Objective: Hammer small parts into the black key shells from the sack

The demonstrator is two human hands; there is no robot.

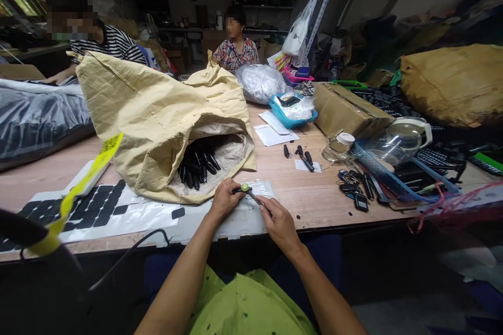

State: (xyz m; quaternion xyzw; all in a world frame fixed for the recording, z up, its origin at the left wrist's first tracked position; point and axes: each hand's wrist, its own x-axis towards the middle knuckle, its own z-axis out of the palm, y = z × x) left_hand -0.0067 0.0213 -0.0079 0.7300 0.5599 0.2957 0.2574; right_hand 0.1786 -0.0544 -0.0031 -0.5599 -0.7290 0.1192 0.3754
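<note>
My left hand is closed on a small black part with a round green-yellow spot on it. In my right hand, the fingers pinch a thin dark rod whose far end meets the black part; whether the two are joined I cannot tell. A clear plastic bag lies just behind them. Beyond my left hand, a cream cloth sack gapes toward me, with several glossy black, elongated pieces inside. Further left is a white sheet bearing rounded black stickers.
Right of the hands are a few small black pieces, keys, a glass jar and a blue basket holding a clear jug. A cardboard box stands behind. A yellow tag hangs at left. Two people sit across the table.
</note>
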